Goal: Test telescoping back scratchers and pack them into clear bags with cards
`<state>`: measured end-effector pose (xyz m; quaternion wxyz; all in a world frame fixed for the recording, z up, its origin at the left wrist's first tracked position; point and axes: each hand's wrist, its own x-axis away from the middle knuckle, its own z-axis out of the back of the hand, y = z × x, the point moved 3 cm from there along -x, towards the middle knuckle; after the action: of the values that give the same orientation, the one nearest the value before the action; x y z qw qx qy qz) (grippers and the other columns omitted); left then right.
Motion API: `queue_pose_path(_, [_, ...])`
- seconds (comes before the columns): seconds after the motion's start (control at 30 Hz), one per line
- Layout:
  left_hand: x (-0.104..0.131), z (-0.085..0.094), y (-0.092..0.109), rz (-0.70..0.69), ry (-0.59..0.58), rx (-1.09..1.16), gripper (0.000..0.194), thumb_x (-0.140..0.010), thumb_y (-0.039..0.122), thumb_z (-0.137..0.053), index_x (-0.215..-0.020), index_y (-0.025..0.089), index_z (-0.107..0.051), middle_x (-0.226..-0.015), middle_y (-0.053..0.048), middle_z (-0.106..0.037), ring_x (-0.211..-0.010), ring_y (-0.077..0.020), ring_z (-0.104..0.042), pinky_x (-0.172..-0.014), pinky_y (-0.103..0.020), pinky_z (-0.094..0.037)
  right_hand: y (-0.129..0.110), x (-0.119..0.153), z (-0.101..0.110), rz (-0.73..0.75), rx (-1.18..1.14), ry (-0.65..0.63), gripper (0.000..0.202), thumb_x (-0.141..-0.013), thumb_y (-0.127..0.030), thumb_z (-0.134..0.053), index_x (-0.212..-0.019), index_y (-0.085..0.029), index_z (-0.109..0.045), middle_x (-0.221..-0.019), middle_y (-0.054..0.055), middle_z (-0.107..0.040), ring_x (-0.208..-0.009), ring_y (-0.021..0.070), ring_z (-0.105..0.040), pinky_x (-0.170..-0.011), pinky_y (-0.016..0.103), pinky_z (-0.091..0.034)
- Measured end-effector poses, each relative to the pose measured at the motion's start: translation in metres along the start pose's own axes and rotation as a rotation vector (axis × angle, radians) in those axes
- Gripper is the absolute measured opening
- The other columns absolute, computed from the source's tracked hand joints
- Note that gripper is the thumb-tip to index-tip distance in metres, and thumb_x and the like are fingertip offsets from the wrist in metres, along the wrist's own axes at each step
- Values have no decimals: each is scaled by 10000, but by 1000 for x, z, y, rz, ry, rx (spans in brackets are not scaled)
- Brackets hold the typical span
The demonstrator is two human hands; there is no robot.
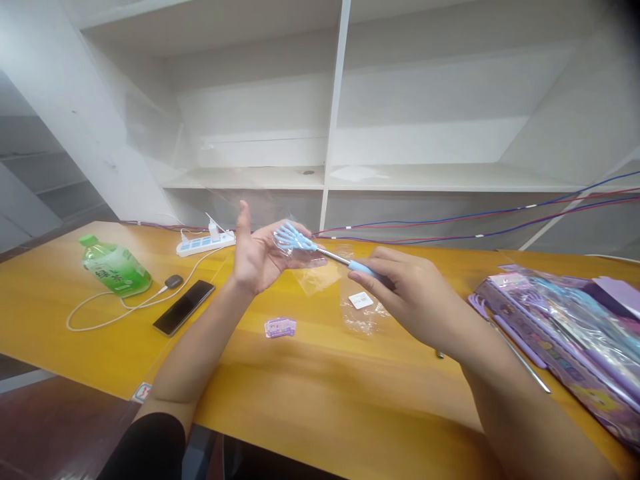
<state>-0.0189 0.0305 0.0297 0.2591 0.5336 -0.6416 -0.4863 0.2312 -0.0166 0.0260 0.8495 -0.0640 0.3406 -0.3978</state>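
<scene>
Fingers of your right hand [415, 287] are wrapping around the light-blue grip [364, 270] of a back scratcher [333, 255], while those of your left hand [255, 260] are extending behind its hand-shaped head, thumb standing well apart (whether they are touching the head, I cannot tell). Clear plastic [316, 261] is surrounding that head, and the scratcher is hanging above the table [350, 393], between your hands. Beyond it, a clear bag is lying near your right hand with a white label [361, 300], and a purple card [280, 327] is resting closer to you. On your left, a dark phone [184, 307] is lying near a green bottle [116, 268]; on your right, a patterned box [537, 323] is holding plastic-wrapped items.
</scene>
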Motion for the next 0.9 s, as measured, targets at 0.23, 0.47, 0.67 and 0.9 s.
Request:
queue_pose_path(0.23, [1,-5,-2,-61,-17,-23,804,-937,911,-514,-1073,180,-819,-897,-123,-836,-998,-366,-849,-911,-521,-694,-1,0,0,-1,13,3,483,-1152,-486,-499,-767,-202,-570,-789,9,-557,-688,132,-494,-656,303,-377])
queue_pose_path(0.47, [5,-11,-9,-158,-72,-104,491,-958,617,-794,-1176,178,-764,-977,-121,-855,-906,-301,-861,-838,-404,-703,-1,0,-2,-24,21,0,474,-1152,-480,-507,-776,-203,-587,-778,-2,-559,-667,124,-486,-644,298,-366])
queue_pose_path(0.67, [5,-17,-15,-177,-59,-122,491,-937,595,-835,-1096,131,-801,-1061,-164,-854,-1062,-317,-841,-957,-444,-700,-1,-2,-5,-13,24,19,459,-1145,-434,-533,-755,-196,-572,-761,1,-560,-650,123,-490,-642,294,-367])
queue_pose_path(0.9, [4,-27,-35,-136,-160,-106,479,-985,592,-784,-1147,145,-842,-1275,-186,-816,-1195,-331,-800,-1049,-476,-661,-5,-4,-8,24,39,64,418,-1146,-384,-533,-781,-196,-613,-766,10,-575,-661,134,-506,-656,295,-372])
